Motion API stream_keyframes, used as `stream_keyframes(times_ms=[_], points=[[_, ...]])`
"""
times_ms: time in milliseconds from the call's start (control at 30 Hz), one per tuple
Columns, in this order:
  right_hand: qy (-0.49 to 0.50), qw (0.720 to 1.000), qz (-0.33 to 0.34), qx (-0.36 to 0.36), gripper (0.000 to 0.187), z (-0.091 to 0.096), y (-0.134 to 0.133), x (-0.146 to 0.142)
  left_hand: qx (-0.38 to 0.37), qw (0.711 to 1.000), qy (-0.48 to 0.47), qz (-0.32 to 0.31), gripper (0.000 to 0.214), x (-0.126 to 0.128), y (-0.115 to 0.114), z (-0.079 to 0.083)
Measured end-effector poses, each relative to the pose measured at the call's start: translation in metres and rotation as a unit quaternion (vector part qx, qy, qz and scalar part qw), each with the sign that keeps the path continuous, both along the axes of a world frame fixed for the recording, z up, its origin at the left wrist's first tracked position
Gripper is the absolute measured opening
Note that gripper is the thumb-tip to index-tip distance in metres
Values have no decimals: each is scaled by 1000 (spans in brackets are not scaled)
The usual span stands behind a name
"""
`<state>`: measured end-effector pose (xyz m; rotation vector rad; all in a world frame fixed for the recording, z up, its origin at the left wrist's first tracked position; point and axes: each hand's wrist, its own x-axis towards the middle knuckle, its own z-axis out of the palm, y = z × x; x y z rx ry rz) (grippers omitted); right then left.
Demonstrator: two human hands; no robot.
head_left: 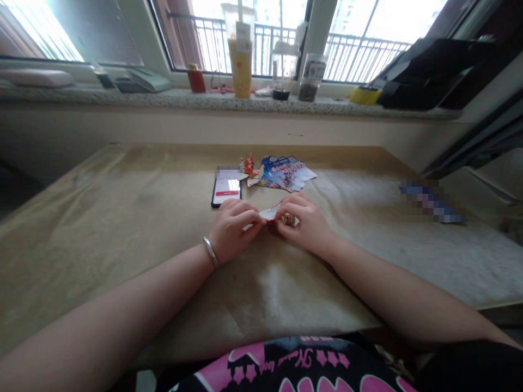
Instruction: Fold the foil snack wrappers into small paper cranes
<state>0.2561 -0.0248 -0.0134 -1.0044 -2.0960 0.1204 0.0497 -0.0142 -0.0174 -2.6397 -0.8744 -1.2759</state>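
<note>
Between my two hands is a small piece of folded paper [269, 213], white on the face I see, with some red and orange print at its edges. My left hand [237, 226], with a silver bangle at the wrist, pinches its left end. The fingers of my right hand [304, 223] are closed on the right end, where a patterned part shows under them. Just beyond my left hand lies a phone [227, 188] with its screen lit. Behind the paper sit an orange-and-white folded paper piece [250, 166] and a fanned stack of blue printed cards [286, 173].
A blurred blue packet [433, 202] lies at the right of the cloth-covered table [163, 228]. On the window sill [155, 99] stand a tall cup of yellow drink [240, 65], a clear cup [281, 71], a jar [312, 79], a red container [196, 79] and a black bag [420, 73].
</note>
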Motion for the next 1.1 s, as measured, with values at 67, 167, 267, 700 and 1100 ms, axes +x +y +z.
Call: stream_keyframes(times_ms=[67, 167, 267, 700, 1100], points=[[-2, 1000, -1, 1, 8, 1, 0, 1, 1, 1000, -2, -3, 19, -1, 1, 0], [2, 1000, -8, 26, 8, 2, 1, 3, -11, 1000, -6, -6, 12, -2, 3, 0], [2, 998, -22, 53, 8, 2, 3, 6, -32, 999, -28, 6, 5, -3, 6, 0], [7, 999, -30, 31, 5, -1, 8, 13, -61, 994, -62, 68, 7, -4, 6, -1], [-15, 1000, -12, 4, 39, -5, 15, 16, -90, 992, -87, 26, 10, -3, 8, -6]])
